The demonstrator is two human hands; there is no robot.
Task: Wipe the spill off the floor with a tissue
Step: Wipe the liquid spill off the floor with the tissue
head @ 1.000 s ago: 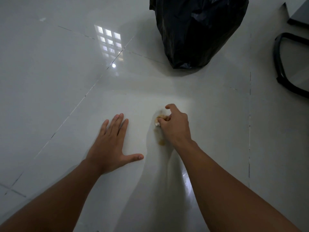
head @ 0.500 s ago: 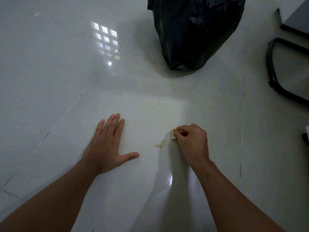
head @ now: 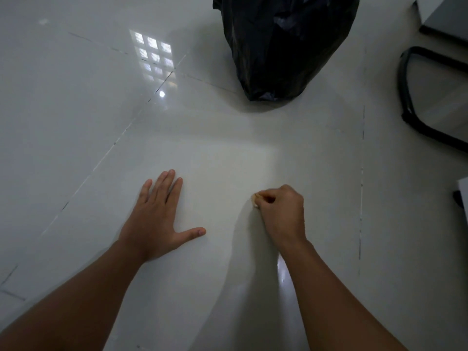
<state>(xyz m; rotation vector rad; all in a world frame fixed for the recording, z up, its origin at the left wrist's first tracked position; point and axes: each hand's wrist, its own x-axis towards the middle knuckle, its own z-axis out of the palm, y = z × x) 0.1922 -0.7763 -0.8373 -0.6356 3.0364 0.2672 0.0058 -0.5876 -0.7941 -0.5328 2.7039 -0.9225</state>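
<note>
My right hand is closed into a fist on a small crumpled tissue, stained brownish, and presses it onto the glossy white tile floor. Only a sliver of the tissue shows at the fingertips; the rest is hidden in the fist. My left hand lies flat on the floor to the left, fingers spread, palm down, holding nothing. No brown spill mark shows on the tile around the tissue.
A full black rubbish bag stands on the floor straight ahead. A black curved chair base lies at the right, with a grey furniture edge at the top right. Tile joints cross the floor.
My right hand slid the tissue toward me and to the right, then back left over the small brown smear, which no longer shows. My left hand stayed flat.
</note>
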